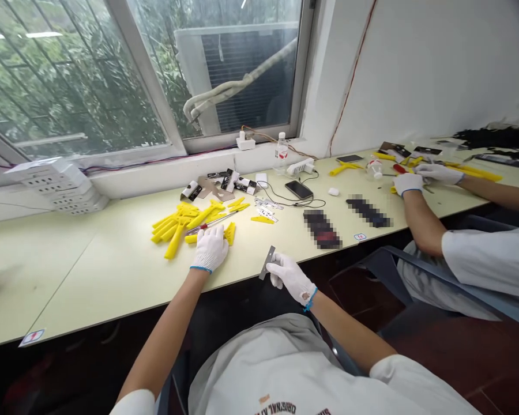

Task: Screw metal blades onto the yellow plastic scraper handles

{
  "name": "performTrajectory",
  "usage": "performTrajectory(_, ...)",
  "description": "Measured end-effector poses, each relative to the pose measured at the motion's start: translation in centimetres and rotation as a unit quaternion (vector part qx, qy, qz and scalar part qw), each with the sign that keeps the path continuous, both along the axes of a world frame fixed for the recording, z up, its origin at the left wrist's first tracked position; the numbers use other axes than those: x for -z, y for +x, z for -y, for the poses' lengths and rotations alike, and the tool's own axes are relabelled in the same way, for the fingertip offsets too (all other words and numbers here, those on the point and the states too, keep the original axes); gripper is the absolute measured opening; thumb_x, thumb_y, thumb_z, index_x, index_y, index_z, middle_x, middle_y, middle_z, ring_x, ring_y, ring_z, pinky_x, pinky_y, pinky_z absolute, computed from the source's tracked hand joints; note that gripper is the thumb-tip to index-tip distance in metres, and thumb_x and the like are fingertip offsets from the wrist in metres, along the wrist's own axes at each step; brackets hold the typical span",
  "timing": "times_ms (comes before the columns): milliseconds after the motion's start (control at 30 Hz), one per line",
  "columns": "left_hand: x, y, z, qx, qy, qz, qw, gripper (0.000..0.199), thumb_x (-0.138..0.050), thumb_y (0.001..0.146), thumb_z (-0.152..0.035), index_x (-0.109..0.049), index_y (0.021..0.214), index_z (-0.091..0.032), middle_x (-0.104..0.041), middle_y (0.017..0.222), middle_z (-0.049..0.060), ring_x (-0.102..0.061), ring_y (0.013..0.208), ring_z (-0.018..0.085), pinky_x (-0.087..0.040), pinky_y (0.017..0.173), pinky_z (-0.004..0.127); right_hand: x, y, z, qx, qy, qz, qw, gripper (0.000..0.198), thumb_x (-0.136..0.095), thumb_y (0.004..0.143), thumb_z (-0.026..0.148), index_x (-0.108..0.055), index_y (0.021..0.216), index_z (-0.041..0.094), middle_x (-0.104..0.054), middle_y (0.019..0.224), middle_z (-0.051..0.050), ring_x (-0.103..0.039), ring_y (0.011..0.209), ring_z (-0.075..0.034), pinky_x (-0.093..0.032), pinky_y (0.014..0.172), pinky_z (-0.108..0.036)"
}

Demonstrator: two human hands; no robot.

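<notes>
pale table [121,248]: right hand [289,273] pinches gray plate [266,263]; left hand [211,248] on yellow scraper [230,233], grip unclear.

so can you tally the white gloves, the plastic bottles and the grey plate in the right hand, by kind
White gloves: 4, on the left hand, right hand and a co-worker's hands
Plastic bottles: 2
Grey plate: 1
Total: 7
</notes>
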State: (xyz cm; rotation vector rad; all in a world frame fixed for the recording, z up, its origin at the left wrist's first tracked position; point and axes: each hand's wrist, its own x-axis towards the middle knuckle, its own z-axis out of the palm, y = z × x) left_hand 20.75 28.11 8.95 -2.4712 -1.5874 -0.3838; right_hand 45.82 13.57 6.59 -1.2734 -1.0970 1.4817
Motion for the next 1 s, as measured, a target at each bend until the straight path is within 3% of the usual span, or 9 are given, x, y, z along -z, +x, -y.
performTrajectory(133,0.0,0.4,3.2,0.009,-0.074,0.032,0.997,0.039,-0.049,0.109,-0.027,-0.074,0.135,-0.013,-0.074,0.121,0.022,-0.070,0.117,0.039,-0.053,0.102,0.050,0.2,-0.3,0.0,0.004,-0.001,-0.015,1.000,0.039,-0.070,0.082,0.044,-0.060,0.109,0.018,-0.055,0.053,0.008,-0.043,0.043,-0.008,-0.033,0.045,-0.020)
performTrajectory(267,-1.2,-0.2,7.2,0.032,-0.180,0.198,0.963,0.037,-0.065,0.101,-0.027,-0.074,0.136,-0.022,-0.073,0.128,0.015,-0.074,0.112,0.034,-0.057,0.099,0.045,-1.1,-0.7,-0.2,0.002,0.019,-0.042,0.999,0.044,-0.070,0.081,0.042,-0.063,0.115,0.015,-0.054,0.061,0.008,-0.042,0.045,-0.007,-0.030,0.045,-0.021)
performTrajectory(333,-2.0,-0.8,8.9,0.068,-0.232,0.288,0.927,0.050,-0.074,0.094,-0.025,-0.071,0.143,-0.024,-0.073,0.123,0.011,-0.074,0.108,0.030,-0.059,0.099,0.044,-2.4,-0.9,-0.5,-0.007,0.046,-0.047,0.998,0.046,-0.070,0.084,0.041,-0.067,0.121,0.013,-0.055,0.067,0.007,-0.038,0.046,-0.005,-0.027,0.046,-0.021)
performTrajectory(400,-2.7,-1.3,10.3,0.090,-0.320,0.377,0.864,0.062,-0.076,0.093,-0.028,-0.064,0.154,-0.027,-0.070,0.120,0.008,-0.074,0.091,0.023,-0.063,0.086,0.039,-4.0,-1.2,-1.0,-0.030,0.078,-0.032,0.996,0.049,-0.070,0.090,0.040,-0.071,0.129,0.012,-0.058,0.071,0.006,-0.036,0.048,-0.004,-0.027,0.047,-0.021)
performTrajectory(500,-3.3,-1.4,12.1,0.083,-0.414,0.488,0.763,0.070,-0.076,0.095,-0.033,-0.055,0.162,-0.031,-0.065,0.131,0.009,-0.074,0.079,0.017,-0.065,0.069,0.032,-6.4,-1.7,-1.6,-0.071,0.158,0.022,0.985,0.043,-0.069,0.096,0.036,-0.076,0.129,0.010,-0.073,0.088,-0.003,-0.059,0.065,-0.009,-0.047,0.060,-0.023)
performTrajectory(600,-3.9,-1.2,13.2,0.088,-0.435,0.539,0.716,0.066,-0.075,0.097,-0.037,-0.055,0.159,-0.028,-0.063,0.141,0.014,-0.075,0.072,0.014,-0.063,0.061,0.030,-8.1,-2.1,-2.3,-0.123,0.231,0.138,0.955,0.040,-0.065,0.101,0.032,-0.079,0.133,0.014,-0.080,0.108,-0.008,-0.072,0.085,-0.015,-0.059,0.081,-0.030)
performTrajectory(733,-4.4,-1.1,13.5,0.121,-0.466,0.586,0.651,0.058,-0.073,0.099,-0.040,-0.057,0.152,-0.024,-0.070,0.136,0.016,-0.075,0.066,0.014,-0.061,0.055,0.027,-8.9,-2.5,-3.0,-0.124,0.289,0.263,0.912,0.034,-0.064,0.101,0.028,-0.084,0.127,0.017,-0.082,0.108,-0.006,-0.066,0.080,-0.013,-0.054,0.078,-0.028)
performTrajectory(900,-3.9,-0.9,13.4,0.114,-0.456,0.622,0.626,0.046,-0.078,0.096,-0.041,-0.063,0.133,-0.018,-0.077,0.125,0.017,-0.077,0.067,0.017,-0.061,0.056,0.027,-9.0,-3.5,-2.9,-0.132,0.293,0.310,0.895,0.028,-0.064,0.099,0.025,-0.086,0.115,0.017,-0.080,0.093,-0.002,-0.055,0.067,-0.009,-0.044,0.068,-0.026)
performTrajectory(1000,-3.7,-0.5,13.6,0.105,-0.442,0.644,0.616,0.040,-0.078,0.096,-0.044,-0.064,0.121,-0.016,-0.080,0.105,0.014,-0.077,0.068,0.019,-0.062,0.059,0.029,-8.9,-4.0,-2.6,-0.128,0.301,0.320,0.889,0.025,-0.065,0.099,0.025,-0.085,0.111,0.017,-0.079,0.091,-0.002,-0.055,0.068,-0.010,-0.044,0.068,-0.027)
